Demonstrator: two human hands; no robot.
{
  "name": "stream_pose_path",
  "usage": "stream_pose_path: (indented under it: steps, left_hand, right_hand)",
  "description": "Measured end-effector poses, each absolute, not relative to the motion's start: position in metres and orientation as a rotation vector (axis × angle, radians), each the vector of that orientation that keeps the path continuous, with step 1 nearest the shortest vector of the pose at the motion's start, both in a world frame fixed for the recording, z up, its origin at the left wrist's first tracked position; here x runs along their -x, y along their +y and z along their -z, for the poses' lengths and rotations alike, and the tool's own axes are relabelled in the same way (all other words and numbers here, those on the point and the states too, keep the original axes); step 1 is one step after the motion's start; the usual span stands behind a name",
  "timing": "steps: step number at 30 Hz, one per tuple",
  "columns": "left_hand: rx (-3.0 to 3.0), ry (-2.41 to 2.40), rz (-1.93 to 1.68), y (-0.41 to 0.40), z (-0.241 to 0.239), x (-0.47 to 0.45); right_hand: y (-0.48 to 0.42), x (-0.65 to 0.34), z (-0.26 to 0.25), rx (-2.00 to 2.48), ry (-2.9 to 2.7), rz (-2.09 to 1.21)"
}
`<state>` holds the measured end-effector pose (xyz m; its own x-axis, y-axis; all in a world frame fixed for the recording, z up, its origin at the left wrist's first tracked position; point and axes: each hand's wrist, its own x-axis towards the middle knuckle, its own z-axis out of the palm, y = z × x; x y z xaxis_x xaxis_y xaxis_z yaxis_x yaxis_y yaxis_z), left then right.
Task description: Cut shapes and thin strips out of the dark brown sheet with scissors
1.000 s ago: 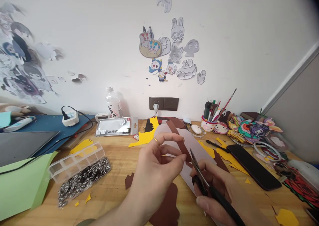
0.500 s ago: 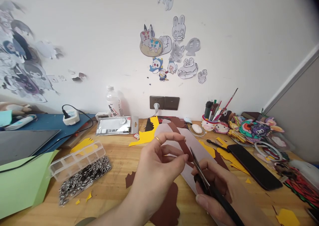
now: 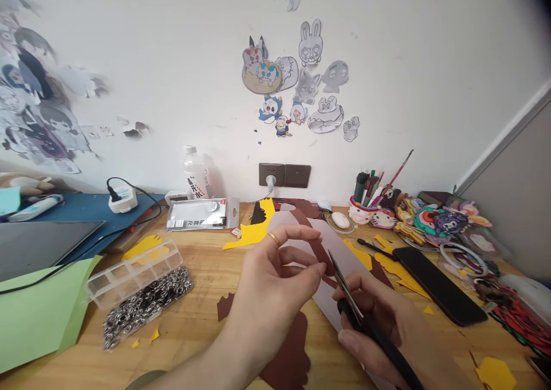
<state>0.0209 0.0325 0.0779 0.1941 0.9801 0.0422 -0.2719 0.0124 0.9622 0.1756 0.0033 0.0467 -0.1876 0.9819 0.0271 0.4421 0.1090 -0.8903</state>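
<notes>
My left hand [image 3: 279,281], a ring on one finger, pinches a thin brown strip [image 3: 316,248] that looks like paper or felt. In my right hand [image 3: 383,321] is a pair of black-handled scissors [image 3: 350,295], its fingers closed round the handles. The blades point up and away, with their tips beside the strip, close to my left fingertips. Behind and below both hands lies a pale lilac sheet [image 3: 344,246]. A larger brown cut piece [image 3: 288,353] rests on the table, partly covered by my left forearm.
A clear compartment box [image 3: 146,298] full of metal rings stands on the left, near a green sheet [image 3: 38,315]. To the right are a black phone [image 3: 439,287], yellow scraps [image 3: 495,373] and a pen cup [image 3: 360,209]. A bottle [image 3: 198,172] stands by the wall.
Both hands, the strip and the scissors hold almost the same pose. The camera view has shifted slightly, so the wall drawings sit a little higher.
</notes>
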Motion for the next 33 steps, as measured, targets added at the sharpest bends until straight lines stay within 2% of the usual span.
stream_pose_path:
  steps: [22, 33]
  left_hand:
    - [-1.091, 0.808, -1.184, 0.0307, -0.0817, -0.0201]
    - [-1.102, 0.823, -1.193, 0.0295, -0.0834, -0.0204]
  right_hand:
    - [0.0039, -0.1752, -0.0485, 1.464, -1.821, -0.965]
    - [0.0032, -0.1761, -0.0524, 1.521, -1.868, -0.834]
